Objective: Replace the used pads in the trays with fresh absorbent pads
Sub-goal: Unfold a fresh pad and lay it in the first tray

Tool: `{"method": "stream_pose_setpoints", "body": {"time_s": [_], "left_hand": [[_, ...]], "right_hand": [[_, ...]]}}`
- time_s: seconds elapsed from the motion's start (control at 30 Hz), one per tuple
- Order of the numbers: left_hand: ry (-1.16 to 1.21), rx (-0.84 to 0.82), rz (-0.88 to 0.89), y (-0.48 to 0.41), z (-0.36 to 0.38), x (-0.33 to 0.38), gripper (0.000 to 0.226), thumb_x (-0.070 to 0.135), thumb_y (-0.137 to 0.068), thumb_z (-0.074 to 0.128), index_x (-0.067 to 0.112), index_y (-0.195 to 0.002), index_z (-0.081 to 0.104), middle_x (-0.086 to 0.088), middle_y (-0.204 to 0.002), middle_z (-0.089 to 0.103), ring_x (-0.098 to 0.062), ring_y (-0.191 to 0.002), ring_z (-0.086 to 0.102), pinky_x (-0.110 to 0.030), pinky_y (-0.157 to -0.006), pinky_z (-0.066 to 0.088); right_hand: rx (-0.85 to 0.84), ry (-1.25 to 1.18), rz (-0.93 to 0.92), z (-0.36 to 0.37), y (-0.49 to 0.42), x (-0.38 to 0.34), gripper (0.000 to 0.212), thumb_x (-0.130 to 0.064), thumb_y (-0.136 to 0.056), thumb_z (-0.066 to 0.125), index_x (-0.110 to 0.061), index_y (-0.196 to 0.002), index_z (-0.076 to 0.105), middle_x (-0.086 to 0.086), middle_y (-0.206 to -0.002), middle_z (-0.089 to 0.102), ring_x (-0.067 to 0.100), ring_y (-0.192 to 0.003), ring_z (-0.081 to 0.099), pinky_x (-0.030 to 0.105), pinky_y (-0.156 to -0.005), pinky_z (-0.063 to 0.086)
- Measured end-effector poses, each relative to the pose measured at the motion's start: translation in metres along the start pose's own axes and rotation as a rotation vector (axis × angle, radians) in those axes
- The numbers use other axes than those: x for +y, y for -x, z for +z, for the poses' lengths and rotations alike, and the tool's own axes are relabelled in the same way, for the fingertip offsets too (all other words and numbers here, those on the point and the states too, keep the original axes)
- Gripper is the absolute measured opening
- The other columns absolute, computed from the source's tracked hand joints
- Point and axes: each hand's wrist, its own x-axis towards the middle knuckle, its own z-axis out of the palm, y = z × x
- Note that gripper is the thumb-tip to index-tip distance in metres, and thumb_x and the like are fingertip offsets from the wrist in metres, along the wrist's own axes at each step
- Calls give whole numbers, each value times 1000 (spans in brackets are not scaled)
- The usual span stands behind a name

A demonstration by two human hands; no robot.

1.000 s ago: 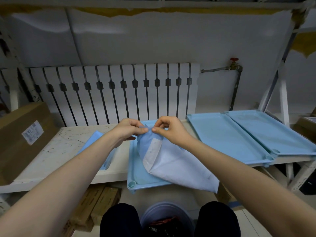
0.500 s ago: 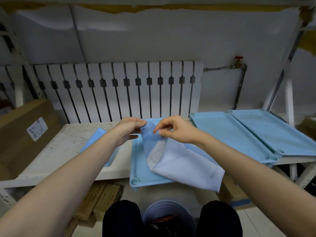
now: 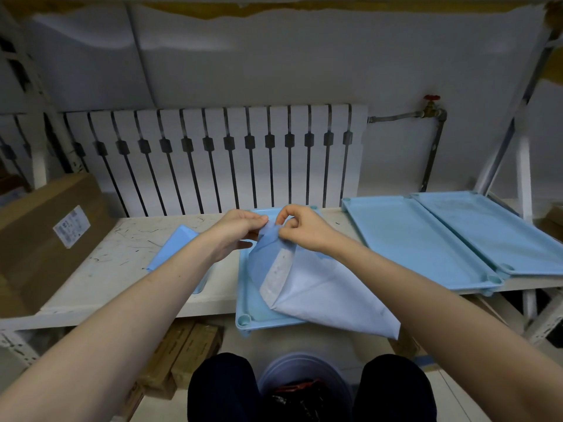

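A folded absorbent pad (image 3: pixel 316 287), blue-backed with a white speckled face, is lifted over the middle blue tray (image 3: pixel 248 312). Its lower corner hangs past the shelf's front edge. My left hand (image 3: pixel 234 231) pinches the pad's top corner. My right hand (image 3: pixel 304 228) pinches the same top edge just beside it, fingers curled. A stack of folded blue pads (image 3: pixel 175 245) lies on the shelf to the left, partly hidden by my left forearm. Two more blue trays (image 3: pixel 408 239) (image 3: pixel 493 229) lie side by side on the right.
The white scratched shelf (image 3: pixel 122 257) stands in front of a radiator (image 3: pixel 213 159). A cardboard box (image 3: pixel 45 239) sits at the left. Below the shelf, between my knees, is a bin (image 3: pixel 304 379) with dark contents. Shelf uprights (image 3: pixel 524 166) rise at the right.
Both hands stay pinched on the pad's top edge. The pad's blue upper layer has been pulled slightly apart, showing more of the speckled white strip; the head view shifted a little.
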Motion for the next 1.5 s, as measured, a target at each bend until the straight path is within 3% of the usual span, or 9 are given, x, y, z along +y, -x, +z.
{"method": "stream_pose_setpoints", "body": {"time_s": [0.23, 0.57, 0.67, 0.77, 0.83, 1.13, 1.27, 1.37, 1.5], "left_hand": [[-45, 83, -33, -4, 1, 0, 21, 28, -93, 58, 15, -77, 64, 3, -63, 60, -14, -62, 54, -32, -77, 43], [29, -23, -54, -3, 6, -2, 27, 34, -97, 50, 17, -82, 66, 2, -71, 64, -14, -69, 57, -30, -77, 43], [44, -117, -4, -2, 1, -6, 13, 20, -89, 63, 15, -101, 68, 4, -79, 69, -11, -78, 61, -30, -82, 44], [8, -172, 29, -2, 0, -6, 45, 0, -66, 74, 11, -109, 65, 2, -88, 71, -16, -93, 63, -39, -96, 44], [9, -149, 73, 0, 3, -4, 47, -3, -63, 73, 9, -108, 66, 2, -82, 72, -19, -92, 63, -42, -100, 43], [-70, 36, 275, 4, 15, -4, 32, -17, -73, 63, 10, -90, 62, 3, -61, 65, -13, -72, 59, -18, -76, 49], [-67, 79, 274, 5, 14, -1, 35, -18, -73, 58, 11, -93, 59, -4, -68, 63, -18, -73, 57, -24, -76, 46], [-125, -9, 206, 3, 10, -2, 37, -4, -73, 70, 11, -105, 56, -5, -73, 63, -17, -75, 59, -25, -75, 46], [-218, -46, 164, 3, 10, -5, 48, 25, -66, 82, -5, -99, 63, -11, -84, 61, -19, -82, 59, -34, -78, 46]], "right_hand": [[-11, -69, -251, 4, 5, 4, 15, -17, -80, 74, -21, -83, 59, 7, -62, 36, 17, -58, 31, 24, -54, 28], [46, 63, -117, 7, -9, 8, 25, -22, -87, 66, -27, -65, 55, -5, -66, 52, 8, -63, 45, 26, -62, 37], [63, 46, -99, 4, -11, 10, 16, -21, -79, 74, -23, -70, 61, -1, -73, 60, 9, -66, 49, 25, -65, 41], [80, -64, -53, -2, -11, 6, 19, -16, -75, 79, -22, -66, 64, -7, -65, 61, -1, -57, 51, 13, -59, 42], [103, -140, -16, -5, -11, 4, 20, -14, -72, 82, -23, -63, 65, -9, -62, 62, -5, -53, 53, 11, -57, 44], [-29, -280, 123, -13, -10, 1, 16, -12, -71, 82, -18, -68, 67, -1, -73, 67, 9, -74, 60, 17, -74, 47], [-35, -288, 93, -15, -10, -2, 18, -9, -71, 81, -16, -68, 65, 5, -74, 68, 12, -73, 63, 21, -78, 50], [-13, -265, 46, -13, -11, -5, 19, -9, -70, 82, -15, -67, 65, 5, -73, 68, 12, -72, 64, 23, -76, 53], [-14, -194, -37, -11, -13, -10, 20, -8, -71, 81, -14, -70, 63, 2, -65, 63, 8, -61, 58, 15, -63, 49]]}}
